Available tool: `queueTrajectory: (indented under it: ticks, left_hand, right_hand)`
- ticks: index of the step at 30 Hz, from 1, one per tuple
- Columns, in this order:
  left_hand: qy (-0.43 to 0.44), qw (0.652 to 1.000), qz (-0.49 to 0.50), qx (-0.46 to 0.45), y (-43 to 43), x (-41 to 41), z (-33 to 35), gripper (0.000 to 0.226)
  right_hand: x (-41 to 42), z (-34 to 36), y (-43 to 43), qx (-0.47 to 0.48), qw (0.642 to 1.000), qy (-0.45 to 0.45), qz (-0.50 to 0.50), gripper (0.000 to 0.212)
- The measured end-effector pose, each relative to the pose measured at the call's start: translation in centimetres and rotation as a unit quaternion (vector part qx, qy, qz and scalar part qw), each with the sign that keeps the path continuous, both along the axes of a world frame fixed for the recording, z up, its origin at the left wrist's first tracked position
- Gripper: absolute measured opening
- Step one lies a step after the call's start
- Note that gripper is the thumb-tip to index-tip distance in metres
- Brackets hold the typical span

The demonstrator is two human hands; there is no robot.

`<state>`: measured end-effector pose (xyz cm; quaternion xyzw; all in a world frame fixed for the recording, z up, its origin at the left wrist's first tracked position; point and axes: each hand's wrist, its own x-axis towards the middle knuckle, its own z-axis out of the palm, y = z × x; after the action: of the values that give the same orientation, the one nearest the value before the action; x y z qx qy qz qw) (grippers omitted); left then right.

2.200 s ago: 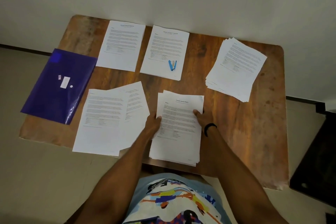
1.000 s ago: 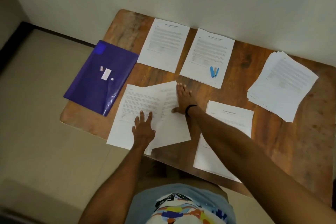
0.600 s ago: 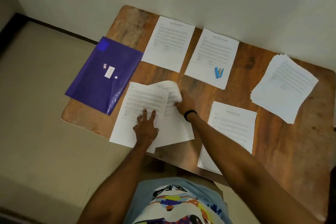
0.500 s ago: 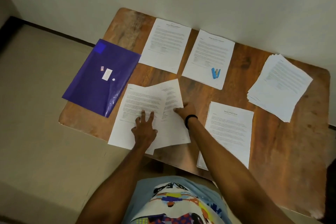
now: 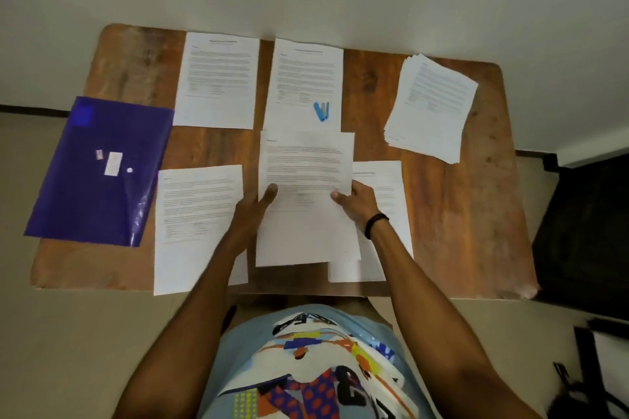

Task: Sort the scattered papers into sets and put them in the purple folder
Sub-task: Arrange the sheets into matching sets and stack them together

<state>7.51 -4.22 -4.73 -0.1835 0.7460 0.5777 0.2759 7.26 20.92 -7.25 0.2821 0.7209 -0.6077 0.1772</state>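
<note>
The print on every page is too blurred to read. Both hands grip the sheets point(image 5: 306, 177) in the middle of the counter point(image 5: 442, 214). The left hand point(image 5: 253, 206) has its thumb on top at the left edge. The right hand point(image 5: 357, 202) has its thumb on top at the right edge. The other fingers of both hands are hidden beneath the paper. Offset edges show at least two sheets there, though the count cannot be told. These sheets cover the near edge of the far-middle page point(image 5: 306, 75) and the left part of the near-right pile point(image 5: 386, 187). The left forearm hides a corner of the near-left page point(image 5: 197, 214).

The folder point(image 5: 98, 170) lies flat at the counter's left edge, closed and hanging over the side, just beside the near-left page. A small blue item point(image 5: 321, 111), too small to identify, lies on the far-middle page. A far-left page point(image 5: 218, 78) lies alone, and a fanned stack point(image 5: 432, 105) lies at the far right. A black wristband point(image 5: 376, 224) circles the right wrist. Dark furniture point(image 5: 585, 231) is cut off at the right.
</note>
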Motion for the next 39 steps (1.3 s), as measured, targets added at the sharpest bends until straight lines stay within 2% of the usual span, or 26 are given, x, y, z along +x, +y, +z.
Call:
queueTrajectory:
  ticks: [2,4,5,7,10,12,15,20,25,27,29,32,35,37,39]
  left_hand:
    - [0.011,1.000,-0.025,-0.015,0.6,0.0,-0.3,0.052]
    - [0.038,0.997,-0.022,-0.060,0.6,0.2,-1.3,0.048]
    - [0.051,0.995,-0.012,-0.084,0.6,0.3,-1.6,0.047]
    - [0.066,0.990,0.016,-0.125,0.7,0.7,-1.4,0.046]
    - [0.066,0.981,0.061,-0.174,0.8,1.7,-1.3,0.039]
    - [0.065,0.979,0.074,-0.179,0.6,2.7,-1.2,0.034]
    - [0.065,0.977,0.090,-0.184,0.2,4.0,-1.3,0.032]
    - [0.052,0.972,0.119,-0.194,0.8,5.1,-1.2,0.031]
    - [0.037,0.967,0.144,-0.208,1.9,5.5,-1.1,0.031]
    - [0.036,0.965,0.150,-0.211,2.4,5.5,-1.0,0.029]
    - [0.036,0.964,0.152,-0.213,2.7,5.4,-1.0,0.029]
    - [0.032,0.964,0.154,-0.212,3.0,5.3,-1.2,0.030]
    - [0.027,0.965,0.151,-0.214,3.1,5.0,-1.5,0.029]
    - [0.026,0.966,0.146,-0.213,3.1,4.9,-1.6,0.028]
    - [0.023,0.967,0.142,-0.211,3.0,4.7,-1.8,0.028]
  right_hand:
    - [0.3,-0.8,0.8,0.006,1.000,0.000,0.025,0.020]
    - [0.0,-1.5,2.3,0.083,0.996,-0.002,0.045,0.021]
    - [-0.3,-2.0,3.4,0.146,0.987,-0.013,0.060,0.032]
    - [-1.2,-3.0,5.9,0.261,0.961,-0.024,0.091,0.069]
    - [-2.3,-3.9,9.3,0.352,0.922,-0.048,0.154,0.117]
    - [-2.9,-4.2,11.2,0.376,0.903,-0.059,0.201,0.135]
    - [-4.2,-4.6,13.2,0.376,0.895,-0.048,0.234,0.144]
    - [-6.6,-4.0,14.8,0.353,0.881,-0.044,0.314,0.136]
    - [-7.6,-4.1,13.0,0.418,0.835,-0.103,0.343,0.134]
    - [-7.6,-4.3,12.5,0.412,0.836,-0.110,0.346,0.120]
    - [-7.3,-4.5,12.0,0.411,0.836,-0.102,0.348,0.097]
    - [-6.3,-4.4,11.1,0.397,0.855,-0.075,0.325,0.072]
    - [-5.3,-4.2,11.0,0.368,0.871,-0.068,0.318,0.064]
    - [-4.9,-3.7,11.6,0.320,0.897,-0.062,0.300,0.059]
    - [-4.9,-3.1,12.8,0.256,0.918,-0.074,0.294,0.064]
